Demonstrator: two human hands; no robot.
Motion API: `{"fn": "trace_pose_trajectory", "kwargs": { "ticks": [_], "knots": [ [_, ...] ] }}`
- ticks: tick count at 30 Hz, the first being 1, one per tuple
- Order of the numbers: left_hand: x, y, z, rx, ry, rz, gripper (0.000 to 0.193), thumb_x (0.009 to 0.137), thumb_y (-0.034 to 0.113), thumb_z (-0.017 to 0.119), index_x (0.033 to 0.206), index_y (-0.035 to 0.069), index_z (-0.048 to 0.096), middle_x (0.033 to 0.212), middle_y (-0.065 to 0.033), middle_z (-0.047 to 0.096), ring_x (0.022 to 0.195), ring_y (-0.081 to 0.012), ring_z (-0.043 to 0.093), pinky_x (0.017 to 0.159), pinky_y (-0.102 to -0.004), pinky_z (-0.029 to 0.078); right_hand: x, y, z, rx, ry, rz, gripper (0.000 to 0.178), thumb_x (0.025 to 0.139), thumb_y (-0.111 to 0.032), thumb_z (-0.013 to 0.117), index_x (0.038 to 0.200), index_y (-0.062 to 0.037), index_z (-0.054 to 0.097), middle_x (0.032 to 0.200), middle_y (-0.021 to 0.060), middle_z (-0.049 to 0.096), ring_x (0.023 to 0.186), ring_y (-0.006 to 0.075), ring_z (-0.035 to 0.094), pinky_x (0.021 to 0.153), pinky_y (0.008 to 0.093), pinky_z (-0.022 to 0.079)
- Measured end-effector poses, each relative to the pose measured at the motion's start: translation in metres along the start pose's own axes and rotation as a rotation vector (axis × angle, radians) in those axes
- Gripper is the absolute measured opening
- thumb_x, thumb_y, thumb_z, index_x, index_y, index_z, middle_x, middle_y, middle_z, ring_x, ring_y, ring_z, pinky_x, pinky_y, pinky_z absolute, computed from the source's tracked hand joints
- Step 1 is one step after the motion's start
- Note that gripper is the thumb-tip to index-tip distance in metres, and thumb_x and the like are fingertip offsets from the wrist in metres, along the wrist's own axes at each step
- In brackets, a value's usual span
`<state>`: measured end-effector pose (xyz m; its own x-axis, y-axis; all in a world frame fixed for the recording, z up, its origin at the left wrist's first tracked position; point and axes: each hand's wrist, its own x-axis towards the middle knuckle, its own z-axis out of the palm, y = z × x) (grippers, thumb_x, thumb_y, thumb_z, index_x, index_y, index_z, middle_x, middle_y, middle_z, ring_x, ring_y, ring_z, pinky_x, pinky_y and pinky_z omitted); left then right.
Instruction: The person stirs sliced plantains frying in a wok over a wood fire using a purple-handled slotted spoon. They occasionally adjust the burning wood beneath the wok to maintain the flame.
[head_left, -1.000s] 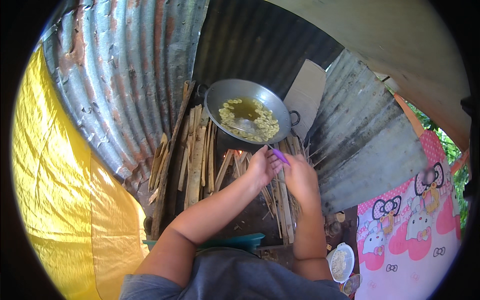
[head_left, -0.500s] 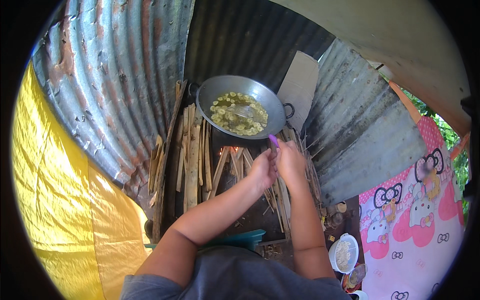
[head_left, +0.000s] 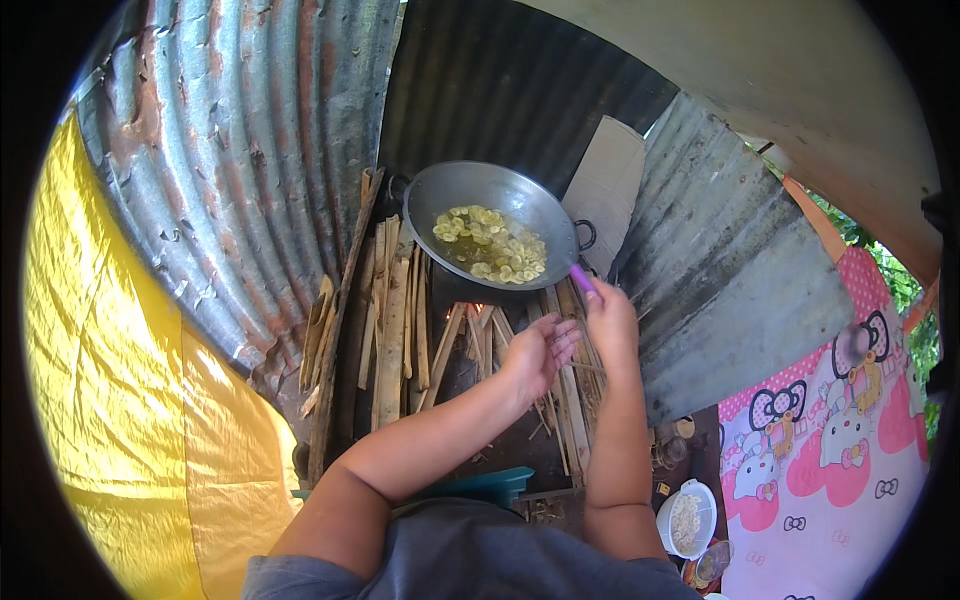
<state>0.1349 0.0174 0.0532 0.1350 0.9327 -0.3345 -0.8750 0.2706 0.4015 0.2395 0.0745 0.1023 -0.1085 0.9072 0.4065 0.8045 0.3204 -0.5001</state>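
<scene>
My right hand (head_left: 612, 315) is closed around the purple handle of a cooking utensil (head_left: 583, 280), at the near right rim of a wide metal wok (head_left: 440, 185). I cannot clearly make out the utensil's head. Thin round yellow slices (head_left: 520, 255), which look like banana, float in oil in the wok, bunched in two main groups. Left of the handle, below the wok, my left hand (head_left: 543, 355) is held palm up with loosely bent, parted fingers and nothing in it.
Fire (head_left: 470, 310) glows under the wok between split wood sticks (head_left: 395, 330). Corrugated metal sheets (head_left: 250, 180) and a cardboard piece (head_left: 607, 180) stand around it. A white tub (head_left: 687, 518) with pale contents sits at lower right. Yellow cloth (head_left: 110, 400) hangs left, a pink patterned sheet (head_left: 800, 480) right.
My right hand has moved right with the purple handle, away from my left hand, whose fingers have opened more. The shiny utensil head seen among the slices no longer shows there; the slices have shifted.
</scene>
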Motion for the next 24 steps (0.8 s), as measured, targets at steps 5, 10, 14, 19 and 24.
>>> {"fn": "trace_pose_trajectory", "kwargs": {
  "ticks": [5, 10, 14, 19, 24],
  "knots": [
    [-0.002, 0.001, 0.004, 0.011, 0.012, -0.018, 0.043, 0.099, 0.028, 0.030, 0.136, 0.007, 0.038, 0.127, -0.0101, 0.052, 0.104, -0.0204, 0.054, 0.091, -0.0326, 0.040, 0.021, 0.021, 0.027, -0.149, 0.092, -0.057, 0.029, 0.090, -0.017, 0.051, 0.113, -0.0029, 0.060, 0.098, 0.0248, 0.062, 0.092, 0.0404, 0.060, 0.079, 0.0479, 0.048],
    [0.003, 0.012, -0.003, -0.029, 0.029, -0.010, 0.045, 0.099, 0.035, 0.028, 0.133, 0.010, 0.044, 0.128, -0.0089, 0.051, 0.110, -0.0209, 0.051, 0.093, -0.0342, 0.038, 0.024, 0.031, 0.057, 0.073, -0.081, -0.054, 0.029, 0.090, -0.016, 0.052, 0.113, -0.0008, 0.060, 0.094, 0.0212, 0.065, 0.087, 0.0350, 0.062, 0.076, 0.0422, 0.048],
    [0.008, 0.016, -0.006, -0.011, 0.051, 0.012, 0.046, 0.099, 0.036, 0.033, 0.136, 0.009, 0.040, 0.130, -0.0098, 0.050, 0.110, -0.0210, 0.050, 0.093, -0.0336, 0.038, 0.048, 0.045, 0.049, 0.333, -0.087, 0.041, 0.027, 0.091, -0.012, 0.054, 0.112, 0.0030, 0.060, 0.079, 0.0097, 0.065, 0.068, 0.0124, 0.059, 0.064, 0.0286, 0.048],
    [0.012, 0.015, -0.005, 0.043, 0.069, 0.032, 0.045, 0.097, 0.026, 0.040, 0.137, 0.006, 0.037, 0.129, -0.0108, 0.049, 0.107, -0.0209, 0.051, 0.092, -0.0328, 0.039, 0.071, 0.043, 0.056, -0.001, 0.084, -0.132, 0.027, 0.089, -0.015, 0.052, 0.108, 0.0021, 0.062, 0.092, 0.0254, 0.065, 0.089, 0.0406, 0.062, 0.077, 0.0461, 0.048],
    [0.014, 0.022, -0.003, 0.034, 0.086, 0.051, 0.042, 0.097, 0.027, 0.039, 0.134, 0.006, 0.040, 0.124, -0.0101, 0.051, 0.104, -0.0205, 0.052, 0.091, -0.0332, 0.040, 0.059, 0.021, 0.092, 0.059, -0.077, -0.055, 0.032, 0.089, -0.017, 0.051, 0.114, 0.0011, 0.060, 0.100, 0.0272, 0.062, 0.094, 0.0423, 0.060, 0.083, 0.0464, 0.048]
  ]
}}
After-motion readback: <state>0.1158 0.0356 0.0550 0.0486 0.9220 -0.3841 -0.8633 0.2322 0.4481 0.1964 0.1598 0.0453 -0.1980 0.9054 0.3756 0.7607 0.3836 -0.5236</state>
